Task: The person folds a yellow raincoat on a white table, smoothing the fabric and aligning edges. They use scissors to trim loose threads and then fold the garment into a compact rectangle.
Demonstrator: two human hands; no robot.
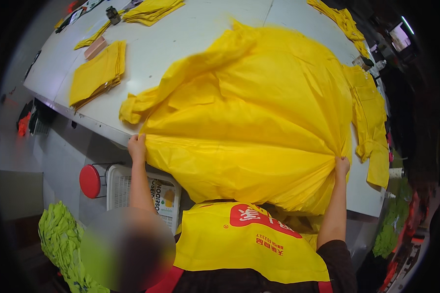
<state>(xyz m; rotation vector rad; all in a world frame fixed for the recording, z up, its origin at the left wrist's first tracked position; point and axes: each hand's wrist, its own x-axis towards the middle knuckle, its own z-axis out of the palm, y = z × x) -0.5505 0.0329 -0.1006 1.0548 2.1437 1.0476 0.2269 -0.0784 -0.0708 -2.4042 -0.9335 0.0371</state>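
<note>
A large sheet of thin yellow cloth, seemingly a garment (259,105), is stretched between my hands over the near part of the white table (166,41). A gathered, sleeve-like end juts out on its left side. My left hand (138,147) grips the left edge of the cloth just off the table's front edge. On the other side my right hand (342,166) is closed on the right edge, and folds fan out from that grip. The cloth billows up in the middle, and its lower part hangs in front of my yellow apron (230,244).
A folded yellow stack (100,71) lies at left, near a pink box (96,48). More folded yellow cloth (154,10) lies at the back. A yellow garment (369,117) lies at right. Below stand a white basket (124,188), a red stool (90,181) and green cloth (63,244).
</note>
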